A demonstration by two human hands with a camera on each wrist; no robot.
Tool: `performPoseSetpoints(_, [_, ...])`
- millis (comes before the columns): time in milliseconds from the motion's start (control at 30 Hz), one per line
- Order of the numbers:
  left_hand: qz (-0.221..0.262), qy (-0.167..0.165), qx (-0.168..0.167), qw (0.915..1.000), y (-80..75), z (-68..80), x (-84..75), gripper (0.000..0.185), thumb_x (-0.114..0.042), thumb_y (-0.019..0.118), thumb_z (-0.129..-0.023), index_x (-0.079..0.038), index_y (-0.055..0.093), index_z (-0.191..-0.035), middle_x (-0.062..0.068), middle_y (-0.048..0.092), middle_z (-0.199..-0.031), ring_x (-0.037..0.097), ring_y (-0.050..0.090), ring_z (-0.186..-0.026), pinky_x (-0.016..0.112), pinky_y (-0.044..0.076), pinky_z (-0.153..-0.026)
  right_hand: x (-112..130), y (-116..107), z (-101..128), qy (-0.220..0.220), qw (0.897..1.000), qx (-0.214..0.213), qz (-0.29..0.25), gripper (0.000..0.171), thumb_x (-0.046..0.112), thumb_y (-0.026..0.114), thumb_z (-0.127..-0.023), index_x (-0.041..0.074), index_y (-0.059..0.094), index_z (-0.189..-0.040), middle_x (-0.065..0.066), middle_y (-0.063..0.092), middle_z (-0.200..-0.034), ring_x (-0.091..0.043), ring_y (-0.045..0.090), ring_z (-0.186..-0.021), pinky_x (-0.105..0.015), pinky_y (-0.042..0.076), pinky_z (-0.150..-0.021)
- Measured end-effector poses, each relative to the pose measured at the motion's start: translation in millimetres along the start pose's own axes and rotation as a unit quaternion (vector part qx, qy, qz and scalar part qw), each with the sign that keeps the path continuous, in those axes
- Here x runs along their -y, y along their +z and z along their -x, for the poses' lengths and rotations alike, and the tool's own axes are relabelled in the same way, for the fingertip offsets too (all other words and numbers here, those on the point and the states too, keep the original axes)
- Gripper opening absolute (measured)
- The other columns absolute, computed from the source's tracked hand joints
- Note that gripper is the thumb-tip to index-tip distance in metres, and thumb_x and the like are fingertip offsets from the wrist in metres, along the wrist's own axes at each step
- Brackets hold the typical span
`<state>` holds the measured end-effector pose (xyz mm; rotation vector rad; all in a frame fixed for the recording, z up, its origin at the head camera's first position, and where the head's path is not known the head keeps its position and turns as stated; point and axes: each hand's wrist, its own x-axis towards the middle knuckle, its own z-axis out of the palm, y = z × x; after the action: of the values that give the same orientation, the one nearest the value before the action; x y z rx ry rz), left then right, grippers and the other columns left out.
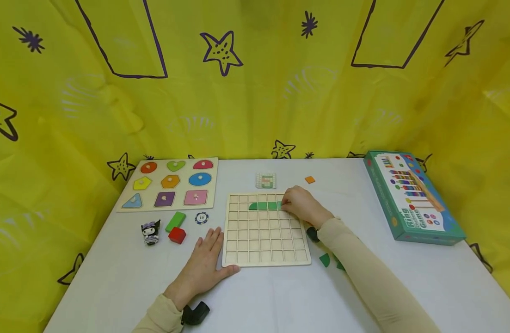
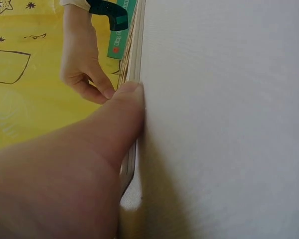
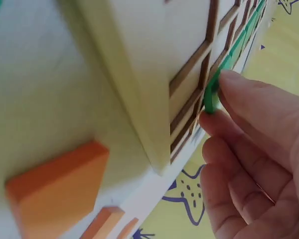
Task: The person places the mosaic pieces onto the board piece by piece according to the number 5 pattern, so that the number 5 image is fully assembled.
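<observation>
Green strip [image 1: 265, 206] pinched by right hand [image 1: 301, 206]; left hand [image 1: 205, 266] flat, steadying grid board [image 1: 266, 259].

A play corner: starry yellow curtain [image 1: 255, 92] behind a toy-strewn white table [image 1: 279, 300].

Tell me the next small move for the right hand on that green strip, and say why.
Probably press the green strip down flat into the grid board. The right hand pinches its right end, and the right wrist view shows that end raised above the cells. The left hand rests flat against the board's near left corner, so a downward push should not slide it.
</observation>
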<state>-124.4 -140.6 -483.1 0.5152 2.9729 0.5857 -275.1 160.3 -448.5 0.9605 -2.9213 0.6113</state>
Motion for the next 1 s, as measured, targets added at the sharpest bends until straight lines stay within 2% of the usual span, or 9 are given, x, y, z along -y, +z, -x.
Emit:
performPoseSetpoints(100, [0.0,-0.001,0.002,1.0,-0.4,0.6,0.1,0.101,-0.063,0.065,-0.084,0.007,0.031,-0.148,0.021,0.025,-0.156,0.039,0.016,-0.144,0.057,0.014,-0.114,-2,0,4,-0.043,0.999,-0.005,0.027,0.007,0.007,0.072,-0.089,0.003,0.077,-0.092,-0.007,0.07,-0.093,-0.026,0.058,-0.088,-0.039,0.049,-0.078])
performPoseSetpoints(167, [0.0,-0.001,0.003,1.0,-0.1,1.1,0.4,0.101,-0.063,0.065,-0.084,0.008,0.032,-0.148,0.021,0.025,-0.156,0.039,0.016,-0.144,0.057,0.014,-0.114,-5,-1,8,-0.045,0.999,-0.009,0.029,0.01,0.006,0.07,-0.09,0.003,0.077,-0.096,-0.01,0.07,-0.099,-0.028,0.058,-0.091,-0.04,0.048,-0.081])
performPoseSetpoints(233, [0.003,0.001,0.001,1.0,0.1,1.5,0.5,0.101,-0.062,0.065,-0.084,0.008,0.032,-0.148,0.022,0.025,-0.156,0.04,0.016,-0.144,0.057,0.015,-0.113,-10,-3,13,-0.021,1.0,-0.018,0.016,0.012,0.004,0.069,-0.091,0.002,0.077,-0.099,-0.011,0.068,-0.103,-0.03,0.058,-0.095,-0.043,0.048,-0.085])
performPoseSetpoints(333, [0.006,0.004,0.0,1.0,0.5,1.9,1.1,0.1,-0.062,0.065,-0.084,0.009,0.033,-0.147,0.022,0.026,-0.155,0.04,0.017,-0.144,0.057,0.015,-0.113,-19,-10,23,0.04,0.998,-0.04,-0.017,0.014,0.001,0.066,-0.092,0.0,0.075,-0.102,-0.012,0.067,-0.103,-0.031,0.057,-0.097,-0.045,0.048,-0.086])
performPoseSetpoints(500, [0.003,0.004,-0.002,1.0,-0.5,2.0,1.1,0.1,-0.062,0.065,-0.085,0.009,0.033,-0.147,0.022,0.026,-0.155,0.04,0.017,-0.143,0.057,0.015,-0.113,-35,-21,42,0.098,0.993,-0.048,-0.04,0.016,0.004,0.066,-0.092,-0.003,0.074,-0.104,-0.008,0.067,-0.092,-0.028,0.054,-0.086,-0.042,0.047,-0.075])
performPoseSetpoints(767, [-0.002,0.007,-0.006,1.0,-0.9,2.2,1.7,0.099,-0.062,0.064,-0.085,0.009,0.033,-0.147,0.022,0.027,-0.155,0.04,0.018,-0.143,0.058,0.015,-0.113,-36,-19,68,0.1,0.994,-0.018,-0.032,0.02,0.018,0.079,-0.084,-0.001,0.074,-0.09,-0.001,0.061,-0.077,-0.022,0.053,-0.076,-0.037,0.046,-0.07])
performPoseSetpoints(1000, [-0.008,0.013,-0.009,0.9998,1.4,1.3,2.3,0.1,-0.064,0.063,-0.085,0.008,0.033,-0.147,0.022,0.027,-0.155,0.039,0.019,-0.143,0.057,0.015,-0.113,-24,-14,77,0.111,0.994,0.009,0.0,0.023,0.021,0.082,-0.082,0.002,0.069,-0.085,-0.002,0.052,-0.076,-0.022,0.047,-0.076,-0.034,0.044,-0.066])
